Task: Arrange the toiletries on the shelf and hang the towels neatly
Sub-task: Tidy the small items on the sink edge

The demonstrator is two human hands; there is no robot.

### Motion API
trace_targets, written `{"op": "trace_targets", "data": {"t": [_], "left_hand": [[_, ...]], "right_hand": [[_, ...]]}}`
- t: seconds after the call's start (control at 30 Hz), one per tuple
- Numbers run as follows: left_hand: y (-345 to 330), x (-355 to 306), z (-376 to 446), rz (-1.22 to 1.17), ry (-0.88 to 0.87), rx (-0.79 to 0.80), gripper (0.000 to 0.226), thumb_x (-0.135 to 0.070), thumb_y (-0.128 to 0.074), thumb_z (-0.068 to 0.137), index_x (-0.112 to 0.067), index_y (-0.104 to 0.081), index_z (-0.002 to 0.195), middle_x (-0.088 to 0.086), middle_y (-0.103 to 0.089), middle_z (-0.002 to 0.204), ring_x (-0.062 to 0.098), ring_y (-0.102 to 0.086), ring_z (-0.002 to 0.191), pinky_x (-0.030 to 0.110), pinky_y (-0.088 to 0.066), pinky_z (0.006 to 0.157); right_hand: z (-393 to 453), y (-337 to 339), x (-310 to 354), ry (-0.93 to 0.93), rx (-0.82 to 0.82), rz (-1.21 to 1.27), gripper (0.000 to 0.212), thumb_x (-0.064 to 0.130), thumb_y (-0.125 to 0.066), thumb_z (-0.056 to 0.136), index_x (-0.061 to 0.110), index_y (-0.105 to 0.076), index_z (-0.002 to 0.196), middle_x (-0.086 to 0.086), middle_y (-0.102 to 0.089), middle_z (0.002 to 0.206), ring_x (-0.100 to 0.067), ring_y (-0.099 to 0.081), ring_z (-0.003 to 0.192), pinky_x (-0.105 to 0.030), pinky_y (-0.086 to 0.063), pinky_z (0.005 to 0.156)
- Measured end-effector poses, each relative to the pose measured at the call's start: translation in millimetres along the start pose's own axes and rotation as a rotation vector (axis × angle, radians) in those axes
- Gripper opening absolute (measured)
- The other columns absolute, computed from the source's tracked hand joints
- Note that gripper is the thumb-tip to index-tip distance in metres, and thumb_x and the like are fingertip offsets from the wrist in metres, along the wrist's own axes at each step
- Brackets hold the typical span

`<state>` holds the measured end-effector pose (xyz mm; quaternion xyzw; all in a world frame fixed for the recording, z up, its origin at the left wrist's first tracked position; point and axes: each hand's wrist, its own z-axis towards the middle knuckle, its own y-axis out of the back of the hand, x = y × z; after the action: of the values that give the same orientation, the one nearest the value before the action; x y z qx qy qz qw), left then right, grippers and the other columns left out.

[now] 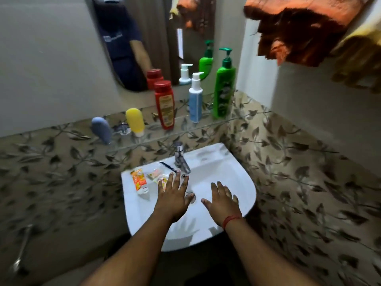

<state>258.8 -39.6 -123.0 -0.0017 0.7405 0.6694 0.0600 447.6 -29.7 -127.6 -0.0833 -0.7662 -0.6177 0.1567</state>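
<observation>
Five bottles (164, 104) stand on the shelf (181, 129) above the sink (237, 182). An orange tube (139, 181) lies on the sink's left rim: light, soft; grasp mid-body. Left hand (173, 195) and right hand (221, 200) hover spread, empty. Towels (305, 27) hang bunched, upper right.

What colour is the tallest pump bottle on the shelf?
Green, with a darker green pump; the head view shows it clearly.

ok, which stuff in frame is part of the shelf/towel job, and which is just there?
Job:
- green pump bottle, blue pump bottle, red bottle, yellow tube, grey tube on glass shelf
- orange tube, sachets on sink rim
- towels

Just there:
- tap
- mirror
- sink
</observation>
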Motion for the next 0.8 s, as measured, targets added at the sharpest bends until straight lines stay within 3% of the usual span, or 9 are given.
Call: {"op": "trace_targets", "data": {"t": [0.1,0.23,0.33,0.47,0.57,0.7,0.8], "left_hand": [[-9,42,0,-0.040,0.068,0.009,0.092,-0.076,0.019,0.078,-0.031,0.008,0.158,0.000,0.020,0.165,0.027,0.015,0.154,0.058,0.006,0.120],[-12,93,7,-0.047,0.166,0.024,0.089,-0.068,0.014,0.079,-0.030,0.005,0.158,0.002,0.013,0.168,0.026,0.012,0.154,0.056,0.004,0.120],[-19,130,16,-0.046,0.213,0.051,0.071,-0.063,-0.012,0.098,-0.030,0.003,0.158,0.004,0.013,0.168,0.027,0.012,0.154,0.059,0.004,0.119],[-33,168,30,-0.039,0.229,0.088,0.066,-0.053,-0.032,0.102,-0.030,-0.007,0.159,0.006,0.012,0.168,0.030,0.012,0.154,0.062,-0.001,0.118],[-45,179,42,-0.047,0.257,0.090,0.073,-0.046,-0.040,0.100,-0.026,-0.002,0.159,0.008,0.009,0.168,0.031,0.010,0.154,0.061,-0.003,0.119],[-63,179,58,-0.055,0.298,0.085,0.084,-0.040,-0.047,0.099,-0.017,0.008,0.158,0.011,0.011,0.167,0.031,0.010,0.154,0.054,0.002,0.122],[-75,176,72,-0.067,0.323,0.037,0.090,-0.034,-0.054,0.097,-0.013,0.009,0.157,0.013,0.006,0.167,0.031,0.005,0.155,0.048,0.004,0.122]], "right_hand": [[18,-21,34,0.051,0.046,-0.039,0.071,0.058,-0.038,0.098,0.025,-0.016,0.156,-0.001,-0.009,0.166,-0.024,-0.011,0.152,-0.050,-0.017,0.120],[43,-44,82,0.118,0.096,-0.091,0.071,0.058,-0.041,0.096,0.025,-0.019,0.156,-0.002,-0.013,0.166,-0.024,-0.014,0.151,-0.049,-0.021,0.118],[63,-57,114,0.125,0.103,-0.075,0.071,0.059,-0.042,0.096,0.024,-0.020,0.155,-0.006,-0.016,0.165,-0.025,-0.018,0.151,-0.047,-0.027,0.117],[87,-69,148,0.038,0.141,0.104,0.069,0.055,-0.046,0.097,0.021,-0.025,0.153,-0.009,-0.023,0.163,-0.027,-0.027,0.148,-0.041,-0.032,0.114],[98,-72,164,-0.018,0.153,0.331,0.060,0.042,-0.052,0.099,0.012,-0.034,0.147,-0.012,-0.037,0.153,-0.028,-0.041,0.138,-0.033,-0.034,0.107],[127,-83,169,-0.315,0.109,0.725,0.055,0.036,-0.055,0.098,0.002,-0.040,0.140,-0.018,-0.049,0.142,-0.033,-0.049,0.129,-0.031,-0.038,0.097],[159,-103,163,-0.667,0.124,0.977,0.068,0.048,-0.057,0.092,0.003,-0.040,0.138,-0.021,-0.054,0.135,-0.039,-0.053,0.122,-0.045,-0.045,0.101]]}}
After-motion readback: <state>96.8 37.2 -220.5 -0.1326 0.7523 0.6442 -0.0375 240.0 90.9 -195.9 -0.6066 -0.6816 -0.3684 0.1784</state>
